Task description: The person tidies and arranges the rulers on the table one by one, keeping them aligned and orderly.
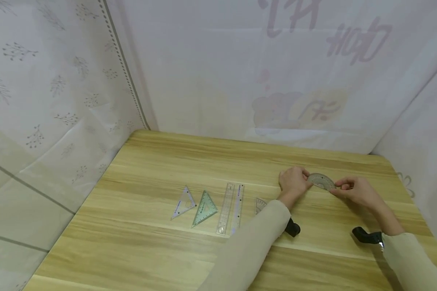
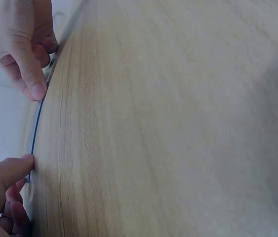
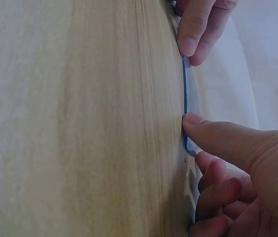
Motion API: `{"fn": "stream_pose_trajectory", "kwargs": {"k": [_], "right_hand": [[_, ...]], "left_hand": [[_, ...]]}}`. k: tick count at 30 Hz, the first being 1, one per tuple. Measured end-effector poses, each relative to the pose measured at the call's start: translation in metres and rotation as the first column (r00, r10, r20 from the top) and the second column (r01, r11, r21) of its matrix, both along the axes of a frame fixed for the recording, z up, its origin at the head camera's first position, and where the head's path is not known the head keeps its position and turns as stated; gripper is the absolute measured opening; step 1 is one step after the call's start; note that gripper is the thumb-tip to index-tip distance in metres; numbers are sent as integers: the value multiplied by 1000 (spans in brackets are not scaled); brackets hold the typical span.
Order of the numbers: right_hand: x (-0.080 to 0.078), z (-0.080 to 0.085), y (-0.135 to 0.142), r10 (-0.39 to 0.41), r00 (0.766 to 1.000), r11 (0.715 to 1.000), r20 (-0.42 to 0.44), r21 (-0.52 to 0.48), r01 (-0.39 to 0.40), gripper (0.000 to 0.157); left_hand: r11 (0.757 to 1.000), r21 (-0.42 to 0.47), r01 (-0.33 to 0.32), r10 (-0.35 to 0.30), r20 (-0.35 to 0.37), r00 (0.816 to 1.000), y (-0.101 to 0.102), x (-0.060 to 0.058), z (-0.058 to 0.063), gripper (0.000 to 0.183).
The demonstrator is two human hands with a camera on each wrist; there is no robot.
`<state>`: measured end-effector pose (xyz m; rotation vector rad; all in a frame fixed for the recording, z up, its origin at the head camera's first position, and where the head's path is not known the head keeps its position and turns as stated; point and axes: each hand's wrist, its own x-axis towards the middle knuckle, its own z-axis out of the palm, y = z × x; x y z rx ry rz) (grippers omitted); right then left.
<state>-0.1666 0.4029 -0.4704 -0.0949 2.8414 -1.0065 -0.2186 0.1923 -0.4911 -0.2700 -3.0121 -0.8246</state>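
A clear semicircular protractor (image 1: 322, 181) is held by both hands at the right side of the wooden table. My left hand (image 1: 293, 181) pinches its left end and my right hand (image 1: 357, 191) pinches its right end, the curved edge facing away from me. Seen edge-on, the protractor is a thin bluish strip (image 2: 37, 126) in the left wrist view, between the left thumb below and the right hand above. In the right wrist view, the right thumb (image 3: 218, 134) presses on the strip's near end, and the left fingers grip the far end.
Left of my arms lie a purplish set square (image 1: 183, 205), a green set square (image 1: 204, 209), a clear ruler (image 1: 225, 212) and a narrower ruler (image 1: 238, 206). My left sleeve partly covers another clear marked piece (image 1: 259, 205). Patterned cloth (image 1: 218, 81) hangs behind the table (image 1: 149, 258).
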Motion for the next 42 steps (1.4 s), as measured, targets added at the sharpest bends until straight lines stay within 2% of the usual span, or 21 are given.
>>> {"fn": "stream_pose_trajectory", "kwargs": {"k": [9,15,23,30,33,39,42], "right_hand": [[2,-1,-3,-14,1000,1000,3,24,14,41],[3,0,-2,-15,1000,1000,15,4,15,42],[6,2,9,67,998,997,20,-49,-66,40],[0,-3,13,122,991,990,-54,-59,-125,38],[-2,-4,12,112,992,992,-55,-47,-115,35],[-2,-1,7,72,997,997,15,-43,-71,39],[-3,1,4,69,997,996,21,-50,-68,39]], "left_hand": [[1000,2,0,-1,49,999,-1,-1,3,18],[1000,19,1,-3,63,998,-2,-1,4,17],[999,36,1,-3,55,999,-4,-3,4,15],[1000,27,9,-11,68,998,-4,-4,5,14],[999,33,13,-15,78,997,-4,-4,6,15],[999,51,11,-16,100,995,-3,-4,7,14],[998,56,13,-18,106,994,-4,-5,8,13]]}}
